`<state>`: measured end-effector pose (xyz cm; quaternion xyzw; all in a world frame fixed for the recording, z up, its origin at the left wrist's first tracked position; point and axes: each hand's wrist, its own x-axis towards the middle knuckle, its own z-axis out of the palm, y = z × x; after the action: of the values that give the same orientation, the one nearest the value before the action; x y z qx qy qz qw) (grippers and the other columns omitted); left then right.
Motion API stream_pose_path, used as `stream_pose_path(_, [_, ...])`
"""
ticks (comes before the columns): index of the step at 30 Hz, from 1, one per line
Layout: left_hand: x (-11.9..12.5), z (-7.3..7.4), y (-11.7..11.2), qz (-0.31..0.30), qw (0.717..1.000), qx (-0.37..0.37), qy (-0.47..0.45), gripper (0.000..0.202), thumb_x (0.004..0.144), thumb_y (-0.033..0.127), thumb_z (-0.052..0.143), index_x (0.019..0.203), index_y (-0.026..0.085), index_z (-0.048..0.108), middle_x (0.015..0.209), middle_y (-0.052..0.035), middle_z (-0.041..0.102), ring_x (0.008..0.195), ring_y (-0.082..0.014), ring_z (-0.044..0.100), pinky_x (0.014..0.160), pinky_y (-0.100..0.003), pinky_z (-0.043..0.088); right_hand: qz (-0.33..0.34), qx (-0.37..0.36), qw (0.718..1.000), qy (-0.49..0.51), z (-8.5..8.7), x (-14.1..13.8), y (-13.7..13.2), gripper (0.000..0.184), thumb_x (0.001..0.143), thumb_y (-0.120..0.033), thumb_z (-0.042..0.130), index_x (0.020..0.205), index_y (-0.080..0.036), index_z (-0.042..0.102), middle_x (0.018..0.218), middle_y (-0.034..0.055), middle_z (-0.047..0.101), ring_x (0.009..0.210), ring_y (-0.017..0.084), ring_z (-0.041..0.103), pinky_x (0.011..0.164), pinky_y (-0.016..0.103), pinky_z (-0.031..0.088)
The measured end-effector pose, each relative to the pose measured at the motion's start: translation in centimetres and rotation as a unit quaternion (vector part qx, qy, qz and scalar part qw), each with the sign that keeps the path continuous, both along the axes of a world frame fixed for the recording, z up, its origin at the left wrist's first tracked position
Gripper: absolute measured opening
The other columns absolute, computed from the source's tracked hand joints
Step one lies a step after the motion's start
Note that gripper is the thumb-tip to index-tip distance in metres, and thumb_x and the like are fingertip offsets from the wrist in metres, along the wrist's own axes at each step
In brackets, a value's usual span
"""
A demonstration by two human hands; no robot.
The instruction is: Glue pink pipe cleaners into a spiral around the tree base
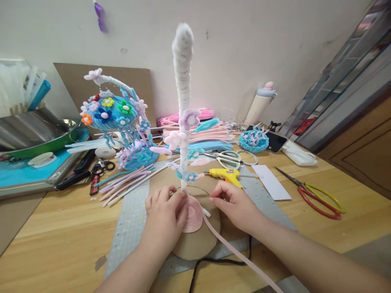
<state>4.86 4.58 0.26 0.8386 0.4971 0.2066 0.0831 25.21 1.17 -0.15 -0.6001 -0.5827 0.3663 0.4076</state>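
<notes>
A tall white fuzzy stem (182, 85), wrapped and thicker at the top, stands upright with lilac, pink and blue pipe-cleaner flowers (190, 119) along its lower part. It rises from a round cardboard base (195, 248). On that base lies a flat pink pipe-cleaner coil (194, 215), and a long pink strand (235, 254) trails from it toward the lower right. My left hand (166, 213) is curled against the coil's left side, fingertips gathered at the stem's foot. To the coil's right, my right hand (233, 203) pinches; anything between its fingertips is too small to make out.
A yellow glue gun (226, 175) lies behind my right hand, its black cord (220, 261) crossing in front. Red-yellow scissors (320, 200) and a white card (271, 182) are at right. At left are loose pipe cleaners (126, 185) and a flowered blue pipe-cleaner model (114, 112).
</notes>
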Motion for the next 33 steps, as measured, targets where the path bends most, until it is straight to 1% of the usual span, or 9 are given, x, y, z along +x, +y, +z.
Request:
stream_pose_path(4, [-0.1,-0.1,0.0,-0.005,1.000,0.003,0.000,0.023,0.083,0.024,0.055,0.102,0.032,0.064,0.108,-0.0043,0.056,0.106,-0.0267,0.049,0.088,-0.046,0.034,0.001,0.033,0.998,-0.047,0.4,-0.5,0.1,0.009,0.082,-0.022,0.052,0.074,-0.022,0.049,0.069,-0.0029,0.051,0.064,0.015,0.050,0.057,0.026,0.039])
stream_pose_path(8, [-0.1,0.0,0.0,-0.006,1.000,0.001,0.003,0.024,0.083,0.024,0.055,0.103,0.032,0.064,0.108,-0.0046,0.056,0.105,-0.0268,0.049,0.088,-0.046,0.034,0.015,0.059,0.996,-0.067,0.6,-0.8,0.3,0.008,0.086,-0.018,0.046,0.083,-0.022,0.052,0.070,-0.0030,0.052,0.065,0.015,0.050,0.060,0.027,0.038])
stream_pose_path(11, [0.0,0.1,0.0,-0.002,1.000,-0.002,0.003,0.023,0.082,0.023,0.056,0.102,0.031,0.064,0.108,-0.0046,0.056,0.104,-0.0267,0.049,0.086,-0.045,0.035,0.026,0.100,0.989,-0.106,0.6,-0.9,0.4,0.016,0.091,-0.019,0.043,0.100,-0.023,0.055,0.088,0.0015,0.062,0.079,0.018,0.056,0.070,0.031,0.040])
stream_pose_path(13, [0.1,0.1,0.0,-0.001,1.000,-0.002,0.005,0.023,0.083,0.023,0.055,0.102,0.031,0.064,0.108,-0.0046,0.056,0.105,-0.0269,0.049,0.086,-0.045,0.035,0.061,0.135,0.975,-0.163,0.5,-0.8,0.4,0.022,0.094,-0.019,0.041,0.107,-0.024,0.058,0.097,0.0037,0.065,0.089,0.020,0.057,0.077,0.034,0.040])
stream_pose_path(16, [0.1,0.1,0.0,-0.003,1.000,0.000,0.004,0.022,0.083,0.024,0.054,0.102,0.031,0.064,0.108,-0.0045,0.056,0.105,-0.0265,0.049,0.087,-0.045,0.034,0.113,0.167,0.947,-0.249,0.5,-0.8,0.3,0.024,0.094,-0.018,0.043,0.101,-0.025,0.065,0.091,0.0035,0.065,0.091,0.020,0.056,0.079,0.036,0.036])
stream_pose_path(18, [0.1,0.1,0.0,-0.001,1.000,0.000,0.002,0.021,0.084,0.025,0.054,0.101,0.031,0.064,0.107,-0.0042,0.056,0.104,-0.0263,0.049,0.087,-0.045,0.034,0.118,0.179,0.936,-0.278,0.6,-0.7,0.3,0.022,0.093,-0.017,0.048,0.099,-0.026,0.067,0.094,0.0029,0.064,0.093,0.020,0.053,0.078,0.036,0.034])
stream_pose_path(24, [0.0,-0.1,-0.1,0.004,1.000,0.001,0.000,0.021,0.083,0.024,0.055,0.100,0.032,0.064,0.108,-0.0040,0.056,0.104,-0.0264,0.049,0.087,-0.045,0.034,0.119,0.167,0.929,-0.309,0.6,-0.9,0.5,0.017,0.089,-0.020,0.059,0.099,-0.030,0.069,0.103,0.0005,0.061,0.101,0.020,0.050,0.083,0.037,0.029])
stream_pose_path(28, [0.0,-0.2,-0.1,0.000,1.000,0.004,0.000,0.022,0.083,0.024,0.055,0.101,0.032,0.064,0.108,-0.0040,0.056,0.104,-0.0260,0.049,0.087,-0.045,0.033,0.115,0.155,0.930,-0.314,0.8,-1.3,0.3,0.015,0.089,-0.021,0.059,0.097,-0.030,0.069,0.103,0.0010,0.061,0.102,0.020,0.049,0.083,0.037,0.029])
stream_pose_path(33, [0.1,-0.2,0.0,0.004,1.000,0.006,0.005,0.023,0.082,0.024,0.056,0.102,0.031,0.064,0.108,-0.0044,0.057,0.104,-0.0256,0.050,0.087,-0.044,0.034,0.080,0.138,0.940,-0.302,0.9,-1.8,-0.5,0.017,0.089,-0.020,0.056,0.096,-0.029,0.069,0.100,0.0018,0.061,0.098,0.020,0.051,0.081,0.038,0.028])
